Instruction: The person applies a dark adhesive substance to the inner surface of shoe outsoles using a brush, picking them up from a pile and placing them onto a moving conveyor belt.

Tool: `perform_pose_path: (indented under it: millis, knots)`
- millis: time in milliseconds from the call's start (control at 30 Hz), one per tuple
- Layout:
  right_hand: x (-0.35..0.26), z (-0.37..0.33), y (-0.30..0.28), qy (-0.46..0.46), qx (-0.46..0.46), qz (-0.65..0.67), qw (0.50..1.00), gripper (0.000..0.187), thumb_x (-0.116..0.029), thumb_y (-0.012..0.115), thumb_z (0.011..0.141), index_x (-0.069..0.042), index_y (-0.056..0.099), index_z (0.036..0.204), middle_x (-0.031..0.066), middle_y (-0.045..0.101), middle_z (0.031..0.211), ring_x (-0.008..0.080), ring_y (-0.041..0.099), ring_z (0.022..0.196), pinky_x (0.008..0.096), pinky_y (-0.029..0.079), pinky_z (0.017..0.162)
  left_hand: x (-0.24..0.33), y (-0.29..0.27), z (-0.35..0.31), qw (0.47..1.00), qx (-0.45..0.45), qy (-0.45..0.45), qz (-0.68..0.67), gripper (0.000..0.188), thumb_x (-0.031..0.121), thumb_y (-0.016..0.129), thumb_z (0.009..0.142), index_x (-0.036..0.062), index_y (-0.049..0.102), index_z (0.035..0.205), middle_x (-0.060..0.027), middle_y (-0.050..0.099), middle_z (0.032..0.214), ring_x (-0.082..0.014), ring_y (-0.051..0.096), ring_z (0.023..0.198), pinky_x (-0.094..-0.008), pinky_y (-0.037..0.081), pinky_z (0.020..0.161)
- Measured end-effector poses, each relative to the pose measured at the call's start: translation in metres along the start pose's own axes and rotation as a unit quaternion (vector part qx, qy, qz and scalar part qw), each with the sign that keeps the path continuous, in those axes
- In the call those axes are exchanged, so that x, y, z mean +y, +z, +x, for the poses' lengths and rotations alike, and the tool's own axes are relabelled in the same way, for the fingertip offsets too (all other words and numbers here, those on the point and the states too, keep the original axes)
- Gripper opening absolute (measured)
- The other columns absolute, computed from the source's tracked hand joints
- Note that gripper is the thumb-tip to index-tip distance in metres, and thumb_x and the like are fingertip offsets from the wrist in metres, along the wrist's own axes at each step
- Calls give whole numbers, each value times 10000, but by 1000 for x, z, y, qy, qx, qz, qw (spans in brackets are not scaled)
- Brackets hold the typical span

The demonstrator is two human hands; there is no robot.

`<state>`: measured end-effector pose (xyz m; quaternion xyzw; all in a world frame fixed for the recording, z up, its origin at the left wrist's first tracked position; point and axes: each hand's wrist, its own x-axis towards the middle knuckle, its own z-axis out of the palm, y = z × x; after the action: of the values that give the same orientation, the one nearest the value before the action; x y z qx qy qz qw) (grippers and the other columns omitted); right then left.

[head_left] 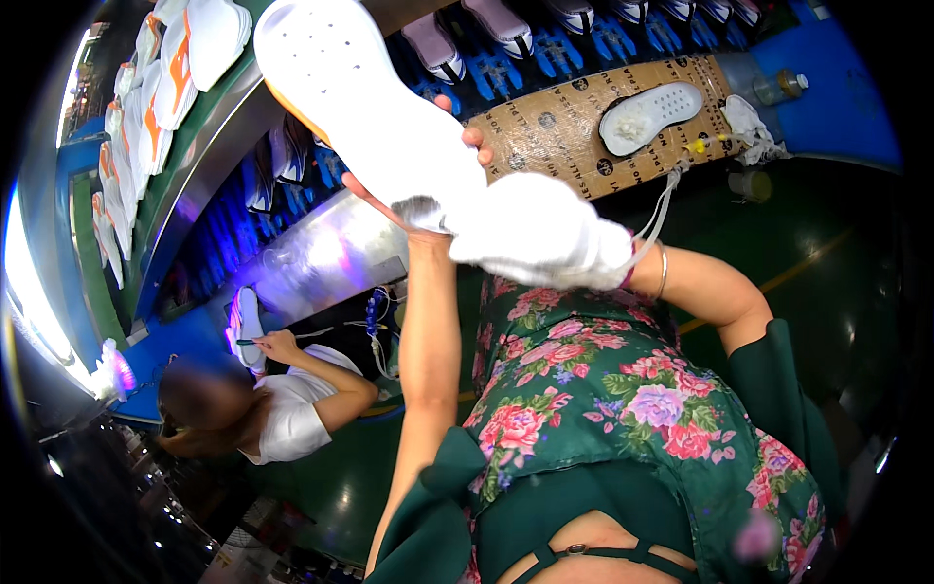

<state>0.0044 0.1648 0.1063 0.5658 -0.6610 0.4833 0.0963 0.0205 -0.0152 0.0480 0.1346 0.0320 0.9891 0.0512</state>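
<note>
A long white foam shoe sole with rows of small perforations and an orange edge [360, 97] is held raised in front of the person, above a green floral apron [603, 389]. It is gripped at its heel end by the bare left hand [428, 200], whose fingers are curled around the sole's edge and clamped on it. The right hand [545, 234], covered by a thick white cloth glove, is pressed closed against the same heel end. Beyond, a brown cardboard sheet [574, 127] is seen on the blue bench, with a second white perforated sole [650, 115] lying on it. A small clear bottle [778, 88] stands just beside the cardboard. To the left, another person in a white shirt [292, 414] is seated.
</note>
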Motion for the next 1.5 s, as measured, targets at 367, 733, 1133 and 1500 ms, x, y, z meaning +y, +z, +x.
perform_pose_path:
  millis: [367,733,1133,1500]
  knots:
    - [-13,0,-7,40,-72,102,991,258,-122,767,801,-161,762,1056,45,751,1029,243,705,869,357,561,761,39,6,20,987,-91,-115,66,1252,889,658,617,36,391,1494,-271,465,1398,-400,504,950,-439,444,719]
    - [-10,-4,-10,-20,-105,-43,993,334,-138,779,787,-175,724,1114,84,733,1105,259,713,884,371,559,740,47,27,23,981,9,-175,78,1031,768,554,784,65,384,1519,-360,451,1392,-463,530,1150,-538,485,836]
    - [-22,14,-14,128,-65,176,974,182,-86,803,788,-105,776,967,82,751,1043,219,715,848,335,567,755,52,22,25,980,-47,-171,90,1004,741,558,789,68,394,1516,-329,459,1426,-467,517,1208,-524,487,844]
    - [8,39,-43,297,65,236,923,164,-40,786,813,-14,768,974,99,754,959,199,712,862,315,561,792,9,43,-19,945,281,-6,167,1048,808,494,786,51,378,1501,-248,521,1357,-450,579,1007,-570,480,843]
